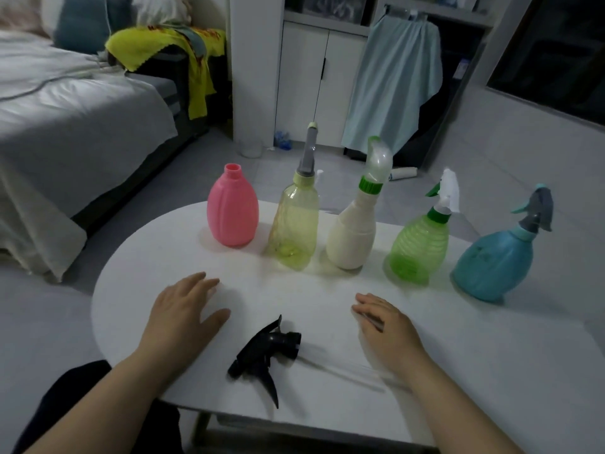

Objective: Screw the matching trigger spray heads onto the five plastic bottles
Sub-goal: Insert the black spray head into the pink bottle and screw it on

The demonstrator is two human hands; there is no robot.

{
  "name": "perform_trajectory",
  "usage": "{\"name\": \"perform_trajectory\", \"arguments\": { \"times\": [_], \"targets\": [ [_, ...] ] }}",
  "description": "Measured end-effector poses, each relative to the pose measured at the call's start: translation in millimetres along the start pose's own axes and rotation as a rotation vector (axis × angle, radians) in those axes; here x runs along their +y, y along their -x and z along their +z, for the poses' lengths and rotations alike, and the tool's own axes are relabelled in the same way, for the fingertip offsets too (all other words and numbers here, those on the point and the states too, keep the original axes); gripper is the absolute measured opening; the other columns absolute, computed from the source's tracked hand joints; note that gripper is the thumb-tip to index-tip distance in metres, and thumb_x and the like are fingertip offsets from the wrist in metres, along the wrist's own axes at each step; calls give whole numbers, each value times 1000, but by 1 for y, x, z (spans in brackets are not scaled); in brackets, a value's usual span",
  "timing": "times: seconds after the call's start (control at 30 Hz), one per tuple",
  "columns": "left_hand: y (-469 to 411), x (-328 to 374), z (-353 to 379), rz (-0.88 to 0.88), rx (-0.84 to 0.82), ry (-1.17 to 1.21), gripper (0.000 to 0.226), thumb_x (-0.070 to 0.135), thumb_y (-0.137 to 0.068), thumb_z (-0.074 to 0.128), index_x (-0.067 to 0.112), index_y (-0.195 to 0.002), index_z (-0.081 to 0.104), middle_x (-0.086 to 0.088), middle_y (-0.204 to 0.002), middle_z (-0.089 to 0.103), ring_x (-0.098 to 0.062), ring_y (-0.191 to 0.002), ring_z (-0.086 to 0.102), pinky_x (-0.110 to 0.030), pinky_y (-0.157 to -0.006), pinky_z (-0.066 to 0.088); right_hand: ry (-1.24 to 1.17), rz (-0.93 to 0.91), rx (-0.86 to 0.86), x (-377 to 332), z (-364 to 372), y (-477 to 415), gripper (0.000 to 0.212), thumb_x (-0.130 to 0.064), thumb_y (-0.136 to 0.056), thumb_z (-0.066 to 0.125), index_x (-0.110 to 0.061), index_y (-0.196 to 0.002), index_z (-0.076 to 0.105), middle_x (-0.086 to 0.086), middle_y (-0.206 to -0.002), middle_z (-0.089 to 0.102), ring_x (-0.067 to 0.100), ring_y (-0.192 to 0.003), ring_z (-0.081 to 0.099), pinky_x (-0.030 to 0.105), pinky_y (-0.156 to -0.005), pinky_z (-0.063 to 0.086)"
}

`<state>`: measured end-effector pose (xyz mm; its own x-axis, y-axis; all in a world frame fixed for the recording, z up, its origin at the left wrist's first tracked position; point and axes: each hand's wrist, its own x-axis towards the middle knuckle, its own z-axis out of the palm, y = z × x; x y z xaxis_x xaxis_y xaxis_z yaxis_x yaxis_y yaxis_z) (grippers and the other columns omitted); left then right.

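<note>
Nearest lay the black plastic trigger spray head (266, 353) on the white oval table (458, 371), between two flat, empty hands: left hand (183, 309) spread, right hand (386, 326) with fingers together. Beyond stood the capless pink plastic bottle (233, 213), leftmost of five bottles.

Grey-sheeted bed (65, 119) beside white cupboard (314, 83) (dim light).
</note>
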<state>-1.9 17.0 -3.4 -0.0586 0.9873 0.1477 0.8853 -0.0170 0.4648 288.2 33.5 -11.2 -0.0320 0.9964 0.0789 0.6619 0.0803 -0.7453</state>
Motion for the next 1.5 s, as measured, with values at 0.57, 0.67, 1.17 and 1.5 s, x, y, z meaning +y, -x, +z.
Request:
{"name": "perform_trajectory", "arguments": {
  "times": [0.57,0.67,1.17,1.5],
  "targets": [
    [2,-14,10,68,-25,-36,47,44,-87,39,27,-130,36,4,-147,30,-16,-137,18,-34,-112,7,727,-256,-498,-125,41,16,33,-20,-77,56,-10,-108,53,13,-111,54,28,-106,45,30,-77,34],
    [-1,-14,5,65,8,51,41,38,-86,46,23,-124,45,1,-140,41,-17,-132,30,-34,-109,15,687,-234,-478,-125,46,13,26,-12,-78,51,-7,-104,54,15,-110,54,29,-104,47,30,-75,35],
    [-113,32,-59,-88,348,571,61,27,-80,59,15,-133,29,-10,-143,33,-26,-130,31,-42,-107,26,-431,25,-279,-113,-29,-3,31,9,-70,62,-21,-76,64,-11,-67,70,-1,-67,65,10,-59,49],
    [-144,38,-57,-194,217,359,43,36,-77,57,16,-115,51,-13,-127,46,-34,-106,50,-46,-86,44,-400,64,-171,-102,-42,-4,22,-2,-73,64,-21,-84,63,-4,-81,66,0,-72,62,6,-63,48]
  ]
}}
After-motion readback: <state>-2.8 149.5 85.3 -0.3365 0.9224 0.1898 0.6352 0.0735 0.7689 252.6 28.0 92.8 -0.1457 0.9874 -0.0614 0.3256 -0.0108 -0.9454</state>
